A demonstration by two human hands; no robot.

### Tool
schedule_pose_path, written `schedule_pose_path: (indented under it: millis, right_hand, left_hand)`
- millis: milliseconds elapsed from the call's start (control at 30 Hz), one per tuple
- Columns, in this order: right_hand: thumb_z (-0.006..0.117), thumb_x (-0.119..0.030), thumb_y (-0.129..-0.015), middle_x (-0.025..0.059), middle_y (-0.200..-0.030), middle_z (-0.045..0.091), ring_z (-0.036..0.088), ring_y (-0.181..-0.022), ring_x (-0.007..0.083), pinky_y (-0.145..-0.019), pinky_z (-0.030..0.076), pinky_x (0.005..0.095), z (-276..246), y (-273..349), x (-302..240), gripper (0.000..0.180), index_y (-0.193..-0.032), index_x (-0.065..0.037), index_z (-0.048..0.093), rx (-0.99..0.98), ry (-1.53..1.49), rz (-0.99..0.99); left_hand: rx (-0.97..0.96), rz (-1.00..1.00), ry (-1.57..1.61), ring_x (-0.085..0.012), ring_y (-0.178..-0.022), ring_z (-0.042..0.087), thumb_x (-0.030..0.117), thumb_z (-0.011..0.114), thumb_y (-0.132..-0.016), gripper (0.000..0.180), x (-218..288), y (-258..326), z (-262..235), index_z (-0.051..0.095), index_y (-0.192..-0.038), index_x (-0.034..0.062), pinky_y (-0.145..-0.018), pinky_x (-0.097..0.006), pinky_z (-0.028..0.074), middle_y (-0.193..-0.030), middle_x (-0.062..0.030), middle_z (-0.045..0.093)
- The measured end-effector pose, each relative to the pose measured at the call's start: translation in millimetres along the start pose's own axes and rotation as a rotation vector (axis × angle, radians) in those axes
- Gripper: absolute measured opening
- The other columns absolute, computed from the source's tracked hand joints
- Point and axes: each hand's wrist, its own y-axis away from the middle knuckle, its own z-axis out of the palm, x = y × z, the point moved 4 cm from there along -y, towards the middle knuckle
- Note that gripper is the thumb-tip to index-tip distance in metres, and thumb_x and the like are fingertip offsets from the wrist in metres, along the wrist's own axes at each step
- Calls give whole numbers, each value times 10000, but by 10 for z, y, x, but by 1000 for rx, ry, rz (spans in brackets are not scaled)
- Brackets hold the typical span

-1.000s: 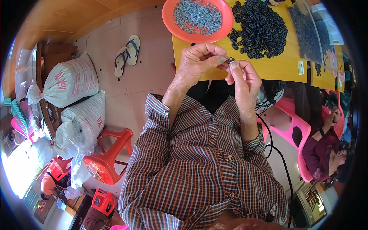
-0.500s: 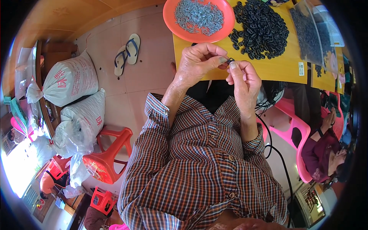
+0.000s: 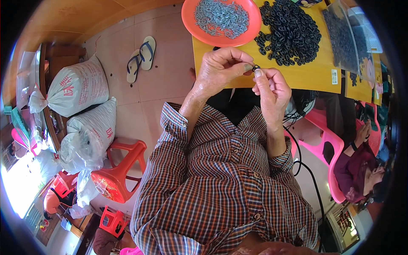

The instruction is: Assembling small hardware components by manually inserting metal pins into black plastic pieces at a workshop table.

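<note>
My two hands meet just in front of the table's near edge, fingertip to fingertip. A small black plastic part (image 3: 256, 67) sits between them; it looks like the looped oval pieces in the heap. My right hand (image 3: 271, 87) pinches it between thumb and index finger. My left hand (image 3: 222, 70) is closed in a pinch against its other side; whatever those fingertips hold is hidden. Beyond my hands lies a pile of black oval pieces (image 3: 292, 34). An orange-red plastic plate (image 3: 187, 21) at the table's left corner carries many small grey screws (image 3: 222, 19).
The yellow table (image 3: 314, 78) ends just past my hands. Clear bags of black parts (image 3: 340, 38) stand at right. White sacks (image 3: 78, 87) and a red stool (image 3: 123, 174) are on my left, flip-flops (image 3: 140, 59) on the floor. A person in maroon (image 3: 357, 170) sits at right.
Almost nothing differs. Both hands stay pinched together around the small black part, with only a very slight shift to the right in the picture.
</note>
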Motion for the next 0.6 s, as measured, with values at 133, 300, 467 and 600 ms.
schedule_pose_path:
  millis: [133,300,467,600]
  right_hand:
    - [615,-86,-907,3,-731,586,501,-574,28,-536,427,164,-23,-1,0,98,-893,11,605,-14,117,-50]
    - [615,-75,-904,-4,-711,568,483,-560,25,-512,422,163,-17,-4,5,92,-869,8,595,-12,224,-146]
    - [615,-65,-903,-16,-680,545,468,-547,22,-498,413,171,7,-21,-64,89,-856,7,591,6,420,-321]
    - [611,-77,-908,-14,-688,546,466,-551,23,-504,405,170,-33,-27,-16,94,-867,5,593,-21,313,-201]
  left_hand:
    - [-1,7,-58,-105,-774,670,-7,660,-840,103,13,8,-18,665,-941,-23,-708,-224,551,-846,-53,688]
    - [-40,-21,-185,-144,-802,673,-48,655,-833,137,54,20,-19,649,-970,-45,-759,-265,562,-884,-84,685]
    - [-36,-39,-194,-139,-798,671,-38,658,-836,142,32,29,-16,647,-977,-45,-755,-259,559,-884,-80,684]
    - [-11,-15,-108,-100,-763,666,27,667,-851,131,11,19,11,651,-966,-34,-703,-223,546,-838,-57,683]
